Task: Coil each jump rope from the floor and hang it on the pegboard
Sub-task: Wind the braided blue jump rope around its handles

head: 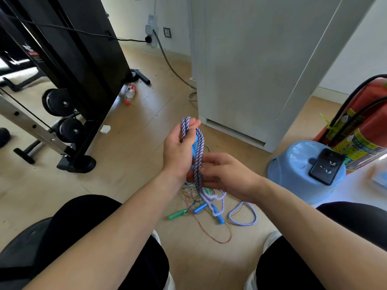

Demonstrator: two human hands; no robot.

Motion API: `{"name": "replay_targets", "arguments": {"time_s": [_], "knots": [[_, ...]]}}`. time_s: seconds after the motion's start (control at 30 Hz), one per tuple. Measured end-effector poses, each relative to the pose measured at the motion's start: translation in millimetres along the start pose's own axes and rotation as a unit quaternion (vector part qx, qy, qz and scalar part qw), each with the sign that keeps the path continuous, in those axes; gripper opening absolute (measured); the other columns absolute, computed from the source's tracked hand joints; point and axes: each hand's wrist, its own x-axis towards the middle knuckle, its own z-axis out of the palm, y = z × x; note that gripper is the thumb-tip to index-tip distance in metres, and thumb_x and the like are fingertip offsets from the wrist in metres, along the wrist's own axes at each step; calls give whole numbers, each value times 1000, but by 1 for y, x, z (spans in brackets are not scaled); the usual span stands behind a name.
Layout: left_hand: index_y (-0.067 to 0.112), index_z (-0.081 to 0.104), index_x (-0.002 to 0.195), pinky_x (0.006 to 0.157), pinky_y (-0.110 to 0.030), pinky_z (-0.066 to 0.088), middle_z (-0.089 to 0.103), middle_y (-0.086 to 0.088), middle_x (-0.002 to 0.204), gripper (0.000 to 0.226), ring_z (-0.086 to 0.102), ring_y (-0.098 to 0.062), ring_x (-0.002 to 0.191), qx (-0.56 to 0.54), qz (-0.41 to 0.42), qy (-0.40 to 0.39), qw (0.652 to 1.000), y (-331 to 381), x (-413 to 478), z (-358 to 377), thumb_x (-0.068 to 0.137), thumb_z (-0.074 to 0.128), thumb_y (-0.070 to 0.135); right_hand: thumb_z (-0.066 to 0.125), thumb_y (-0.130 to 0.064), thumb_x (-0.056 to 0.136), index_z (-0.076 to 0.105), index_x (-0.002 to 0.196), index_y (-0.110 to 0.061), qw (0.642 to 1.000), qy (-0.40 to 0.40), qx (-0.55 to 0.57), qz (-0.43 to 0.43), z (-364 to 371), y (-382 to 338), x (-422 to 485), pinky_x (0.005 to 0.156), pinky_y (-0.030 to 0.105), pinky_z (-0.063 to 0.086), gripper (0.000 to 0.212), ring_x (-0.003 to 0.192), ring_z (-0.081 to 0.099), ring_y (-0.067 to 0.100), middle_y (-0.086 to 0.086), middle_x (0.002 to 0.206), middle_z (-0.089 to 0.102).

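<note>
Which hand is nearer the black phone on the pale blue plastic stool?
Right. The right hand is left of the black phone; the left hand, holding the blue-white braided rope, is farther left.

A pale wood floor (134,147) runs between a black weight machine (83,49) on the left, a white cabinet (240,65) ahead and white walls (129,15), daylit.

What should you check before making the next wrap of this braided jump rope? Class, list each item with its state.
1. Left hand grips the loops of braided rope: ok.
2. Right hand holds the strands below: ok.
3. Whole rope coiled: not ok, its tail lies on the floor.
4. Tail free of the green-handled rope: cannot tell, they overlap.
5. Pegboard in reach: cannot tell, not in view.
</note>
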Motion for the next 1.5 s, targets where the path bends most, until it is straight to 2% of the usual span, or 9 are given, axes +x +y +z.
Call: {"name": "replay_targets", "arguments": {"time_s": [0.1, 0.2, 0.5, 0.6, 0.73, 1.03, 1.17, 1.37, 1.5], "knots": [[6, 59, 132, 99, -21, 49, 71, 30, 103, 30, 62, 8, 109, 15, -1, -5, 1000, 0, 2, 0, 103, 51, 12, 42, 7, 77, 58, 127, -2, 1000, -12, 0, -14, 6, 3, 2, 89, 36, 50, 53, 113, 64, 27, 24, 121, 66], [6, 52, 136, 97, -19, 49, 68, 15, 119, 34, 62, 1, 112, 1, -31, -8, 999, -1, 7, -2, 101, 53, 8, 45, -17, 66, 56, 118, -10, 970, 10, -236, -49, 9, 6, 3, 89, 50, 50, 54, 105, 55, 46, 29, 117, 57], [14, 50, 127, 102, -40, 51, 64, 0, 128, 57, 63, -25, 116, -37, -84, -26, 995, -1, 9, -5, 80, 69, -11, 52, -48, 92, 65, 97, -30, 847, 182, -497, -55, -5, -7, -7, 69, 35, 52, 23, 78, 60, 16, -10, 86, 67], [13, 49, 126, 99, -45, 49, 63, -3, 129, 51, 57, -38, 126, -87, -99, -43, 990, 4, 10, -5, 85, 63, -15, 71, -67, 70, 56, 96, -30, 849, 301, -428, -70, -18, -5, -2, 64, 31, 45, 48, 79, 54, 11, -13, 89, 55], [14, 50, 125, 87, -46, 56, 61, -5, 135, 47, 61, -40, 120, -110, -115, -76, 984, 12, 1, -3, 88, 61, -13, 75, -75, 55, 46, 129, -30, 844, 275, -461, -16, -22, -8, 3, 84, 33, 50, 91, 100, 56, 10, -14, 113, 54], [6, 50, 129, 102, -55, 47, 63, -7, 133, 49, 68, -35, 102, -157, -127, -70, 977, 40, -19, -18, 85, 61, -12, 72, -21, 80, 68, 108, -19, 996, 10, -75, -55, -13, -9, -3, 83, 27, 48, 29, 84, 63, 7, -5, 93, 69], [3, 56, 129, 103, -56, 47, 64, -9, 123, 43, 68, -32, 99, -167, -131, -86, 973, 54, -27, -17, 89, 55, -13, 47, -35, 80, 59, 115, -10, 975, -85, 204, 11, -10, -12, -18, 74, 30, 43, 45, 76, 68, 18, 10, 91, 73], [5, 57, 128, 70, -31, 59, 66, -3, 115, 41, 67, -25, 93, -178, -123, -120, 969, 68, -39, -8, 91, 50, -12, 33, -73, 85, 56, 117, 5, 964, -174, 195, 46, -9, -8, -24, 60, 36, 42, 88, 64, 49, 30, 20, 81, 52], [4, 55, 133, 71, -34, 58, 63, -5, 118, 43, 68, -25, 92, -196, -124, -147, 962, 67, -35, -10, 92, 49, -7, 22, -82, 85, 65, 111, 0, 979, -159, 109, 63, -15, -4, -19, 53, 33, 34, 96, 57, 34, 23, 13, 70, 48]]}}
